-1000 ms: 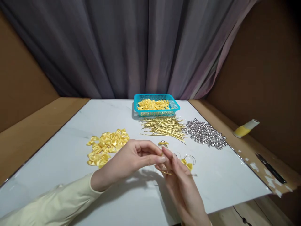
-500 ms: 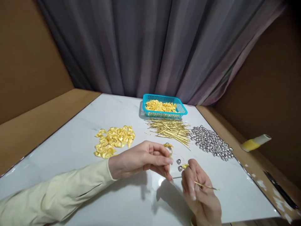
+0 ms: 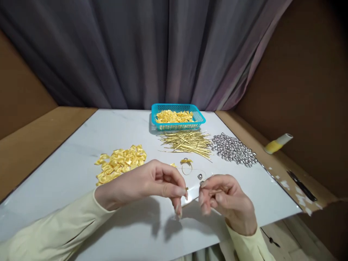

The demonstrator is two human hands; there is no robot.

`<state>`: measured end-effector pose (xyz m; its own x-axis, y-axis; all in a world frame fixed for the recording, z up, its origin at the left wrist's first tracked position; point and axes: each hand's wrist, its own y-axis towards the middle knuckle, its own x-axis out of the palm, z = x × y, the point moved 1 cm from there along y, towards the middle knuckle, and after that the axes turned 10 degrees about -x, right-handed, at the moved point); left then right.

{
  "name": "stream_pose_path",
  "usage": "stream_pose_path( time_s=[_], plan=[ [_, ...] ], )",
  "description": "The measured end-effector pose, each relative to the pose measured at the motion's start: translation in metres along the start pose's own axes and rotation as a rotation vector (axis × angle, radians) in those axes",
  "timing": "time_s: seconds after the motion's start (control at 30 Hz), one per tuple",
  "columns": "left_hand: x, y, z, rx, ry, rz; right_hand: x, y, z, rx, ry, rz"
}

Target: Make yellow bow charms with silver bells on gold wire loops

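My left hand [image 3: 152, 183] hovers over the white tabletop [image 3: 67, 181], thumb and forefinger pinched on a small gold piece at its fingertips. My right hand [image 3: 227, 197] faces it a little to the right, fingers curled round a thin gold wire with a silver heart bead [image 3: 200, 177] near its tip. A finished ring with a yellow bow [image 3: 186, 162] lies just beyond the hands. A heap of yellow bows [image 3: 119, 165] sits to the left.
A blue basket [image 3: 178, 116] of yellow bows stands at the back. In front of it lie a pile of gold wire ties [image 3: 187, 141] and a pile of silver beads [image 3: 233, 149]. A yellow-and-white tube [image 3: 277, 143] and a dark tool [image 3: 301, 185] rest on the brown ledge.
The view has shifted. My right hand has turned and risen toward my left, the wire now held closer to the left fingertips; the loose bow pieces beside it are no longer seen there.
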<state>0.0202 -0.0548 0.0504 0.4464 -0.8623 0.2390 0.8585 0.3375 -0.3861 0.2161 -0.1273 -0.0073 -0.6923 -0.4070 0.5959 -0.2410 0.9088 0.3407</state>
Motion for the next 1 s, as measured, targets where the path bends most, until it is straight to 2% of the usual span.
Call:
stream_pose_path(
  time_s=[0.17, 0.3, 0.37, 0.5, 0.57, 1.0],
  plan=[
    [-0.001, -0.004, 0.007, -0.016, 0.068, 0.050, 0.005, 0.002, -0.003, 0.192, -0.107, 0.021],
    [-0.001, -0.007, 0.009, -0.058, 0.111, 0.028, 0.008, 0.007, -0.015, 0.256, -0.327, 0.013],
    [0.000, -0.006, 0.009, -0.084, 0.116, 0.031, 0.010, 0.012, -0.024, 0.292, -0.399, -0.060],
    [0.001, -0.004, 0.011, -0.126, 0.141, 0.036, 0.017, 0.024, -0.040, 0.385, -0.519, -0.318],
    [0.001, -0.004, 0.010, -0.145, 0.160, 0.019, 0.020, 0.030, -0.045, 0.411, -0.597, -0.399],
    [-0.001, -0.004, 0.003, -0.254, 0.270, 0.052, 0.029, 0.046, -0.046, 0.485, -0.654, -0.515]
  ],
)
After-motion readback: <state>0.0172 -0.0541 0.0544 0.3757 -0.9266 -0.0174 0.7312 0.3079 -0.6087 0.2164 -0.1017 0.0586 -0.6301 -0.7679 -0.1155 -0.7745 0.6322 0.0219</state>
